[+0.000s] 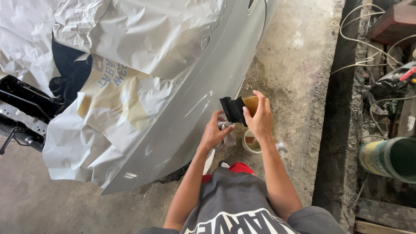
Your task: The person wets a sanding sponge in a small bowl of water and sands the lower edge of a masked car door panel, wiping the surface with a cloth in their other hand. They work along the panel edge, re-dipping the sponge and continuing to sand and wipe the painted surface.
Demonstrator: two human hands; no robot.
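My right hand [260, 118] grips a folded sheet of sandpaper [237, 108], black on one face and tan on the other, held just off the silver car body panel [203, 93]. Close below it, my left hand [213, 132] clutches a crumpled grey rag [227, 135] against the panel's lower edge. Both hands meet in front of the panel, almost touching each other. Masking paper [130, 47], white and tan, covers the upper part of the car.
A small round tub [250, 143] stands on the concrete floor under my hands. A trench with cables, a power tool [396, 78] and a green drum [390, 158] lies to the right. Black car framework [21, 112] sticks out at left.
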